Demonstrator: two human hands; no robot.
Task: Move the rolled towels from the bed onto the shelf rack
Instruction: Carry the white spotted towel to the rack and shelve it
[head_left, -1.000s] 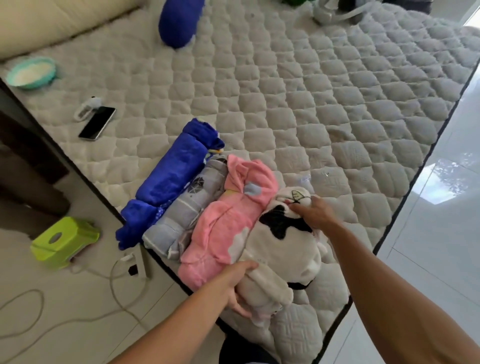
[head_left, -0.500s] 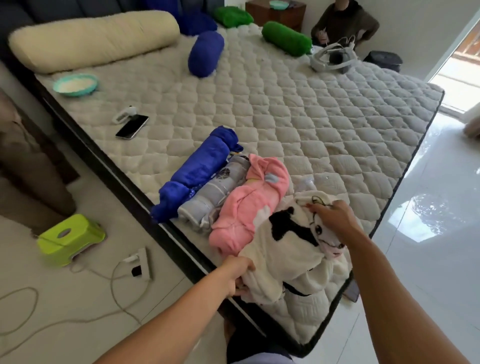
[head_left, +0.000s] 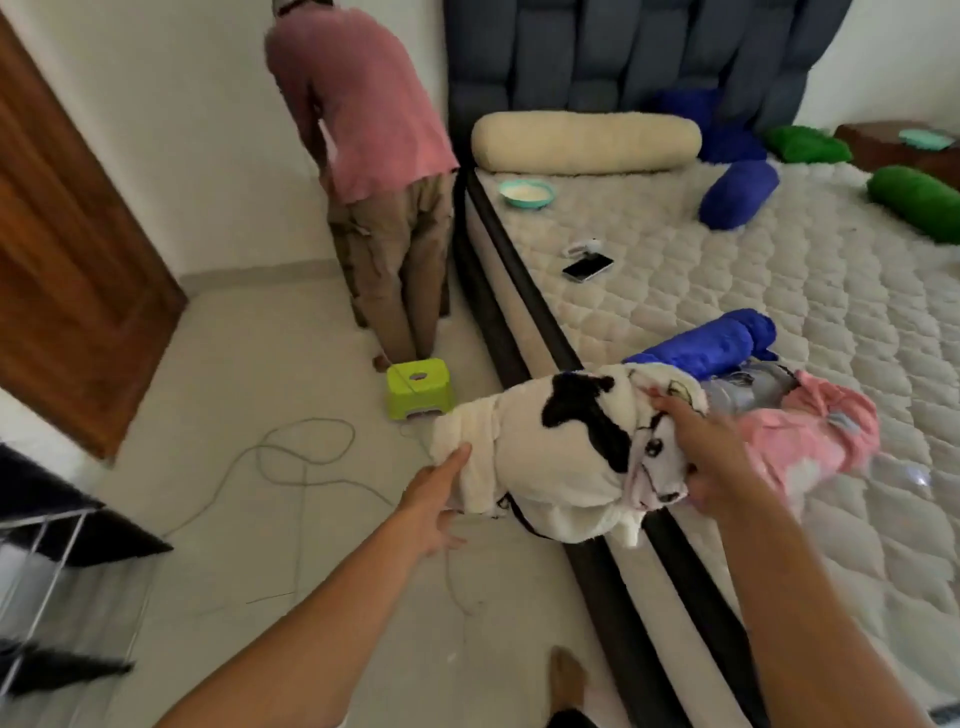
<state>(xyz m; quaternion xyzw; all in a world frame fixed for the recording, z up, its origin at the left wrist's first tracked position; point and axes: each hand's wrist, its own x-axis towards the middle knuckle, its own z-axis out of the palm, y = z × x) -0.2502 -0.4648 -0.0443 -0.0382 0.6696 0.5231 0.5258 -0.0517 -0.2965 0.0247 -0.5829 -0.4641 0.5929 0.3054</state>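
Two hands carry the load, so order matters, largest first. The bed (head_left: 779, 291) keeps three rolled towels: blue towel (head_left: 701, 345), grey towel (head_left: 748, 392), pink towel (head_left: 810, 441). The white towel (head_left: 545, 467) hangs over the floor beside the mattress edge. Support both ends so it doesn't unroll on the way to the shelf rack (head_left: 47, 561). Left hand (head_left: 434, 509) cups one end; right hand (head_left: 711, 462) clasps the other.

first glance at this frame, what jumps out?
Both hands, left and right, hold a white-and-black rolled towel lifted off the bed edge, mid-frame. Behind it, blue, grey and pink rolls lie on the mattress. Upper left, a person in a pink shirt bends over.
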